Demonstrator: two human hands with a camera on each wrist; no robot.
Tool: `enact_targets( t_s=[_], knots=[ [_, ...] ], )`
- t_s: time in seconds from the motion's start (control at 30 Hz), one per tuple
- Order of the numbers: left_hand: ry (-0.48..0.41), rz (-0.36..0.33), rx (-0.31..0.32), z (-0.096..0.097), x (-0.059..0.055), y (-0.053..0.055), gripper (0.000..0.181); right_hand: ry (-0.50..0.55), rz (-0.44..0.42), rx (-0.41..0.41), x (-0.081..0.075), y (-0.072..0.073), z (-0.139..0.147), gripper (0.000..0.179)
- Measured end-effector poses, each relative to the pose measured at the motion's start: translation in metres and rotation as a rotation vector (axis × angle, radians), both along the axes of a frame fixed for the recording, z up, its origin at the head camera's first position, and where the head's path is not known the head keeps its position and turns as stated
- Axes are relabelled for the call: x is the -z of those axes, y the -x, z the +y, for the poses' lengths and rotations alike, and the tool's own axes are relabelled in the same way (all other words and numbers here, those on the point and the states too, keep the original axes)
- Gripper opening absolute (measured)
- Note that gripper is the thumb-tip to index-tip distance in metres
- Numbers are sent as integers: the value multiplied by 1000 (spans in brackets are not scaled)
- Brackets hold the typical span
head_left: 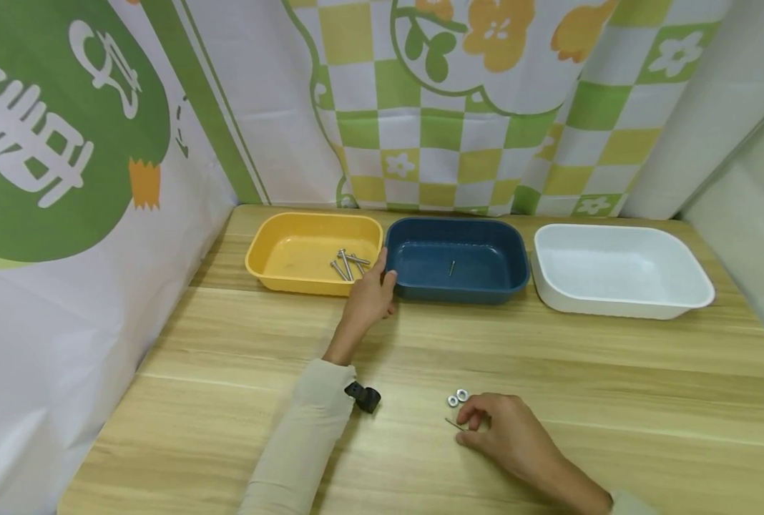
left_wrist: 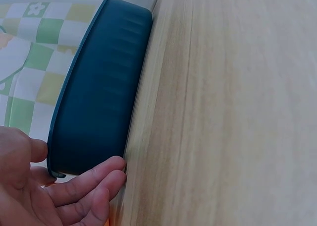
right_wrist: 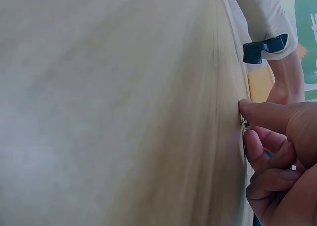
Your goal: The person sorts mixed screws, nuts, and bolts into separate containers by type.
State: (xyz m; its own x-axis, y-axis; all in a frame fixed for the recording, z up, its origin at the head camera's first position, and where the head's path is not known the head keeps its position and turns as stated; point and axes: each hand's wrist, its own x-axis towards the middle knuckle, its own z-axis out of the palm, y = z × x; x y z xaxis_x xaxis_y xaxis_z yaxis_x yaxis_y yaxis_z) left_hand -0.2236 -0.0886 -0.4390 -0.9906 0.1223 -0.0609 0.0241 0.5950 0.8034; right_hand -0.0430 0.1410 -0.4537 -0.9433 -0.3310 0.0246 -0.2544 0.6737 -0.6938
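Note:
My left hand (head_left: 370, 293) is at the gap between the yellow tray (head_left: 272, 280) and the dark blue tray (head_left: 414, 292), index finger stretched along the rims. In the left wrist view its thumb touches the rim of the blue tray (left_wrist: 101, 82), with the other fingers extended beside its end wall. Low over the table, my right hand (head_left: 507, 433) has thumb and index finger around a small thin screw (head_left: 453, 423). The cross-slotted screw head (right_wrist: 246, 125) shows between those fingertips. Two hex nuts (head_left: 462, 395) lie just beyond the fingers.
Several larger screws (head_left: 346, 265) lie in the yellow tray, and one small screw (head_left: 451, 268) in the blue one. A white tray (head_left: 620, 306) stands at the right of the row. Patterned cloth (head_left: 420, 129) hangs behind the table (head_left: 227, 372).

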Motion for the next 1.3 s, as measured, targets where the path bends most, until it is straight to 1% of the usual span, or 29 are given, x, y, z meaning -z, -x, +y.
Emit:
enact_targets(
  t_s=[0.07, 0.23, 0.3, 0.6, 0.8, 0.97, 1.03, 1.23, 1.3],
  knots=[
    [-3, 1, 1, 0, 0, 0, 59, -1, 10, -17, 1, 0, -1, 22],
    [-3, 0, 6, -1, 1, 0, 59, -15, 38, -41, 1, 0, -1, 23],
    [-4, 2, 8, -1, 1, 0, 59, -19, 44, -37, 1, 0, -2, 25],
    [-6, 4, 2, -1, -1, 0, 59, 1, 42, -48, -2, 1, -2, 23],
    [1, 0, -3, 0, -1, 0, 59, 7, 66, -40, -3, 2, -5, 26],
    [-3, -3, -7, -1, -1, 0, 59, 11, 89, -36, -7, 8, -6, 26],
    [-2, -4, -10, -1, -1, 0, 59, 6, 74, -29, -11, 11, -6, 25],
    [-6, -13, -13, -2, -1, 1, 59, -16, -7, 8, -27, 24, -1, 18],
    [0, -10, -11, -2, -1, 1, 59, -12, -12, 3, -31, 30, 2, 17]
  ],
)
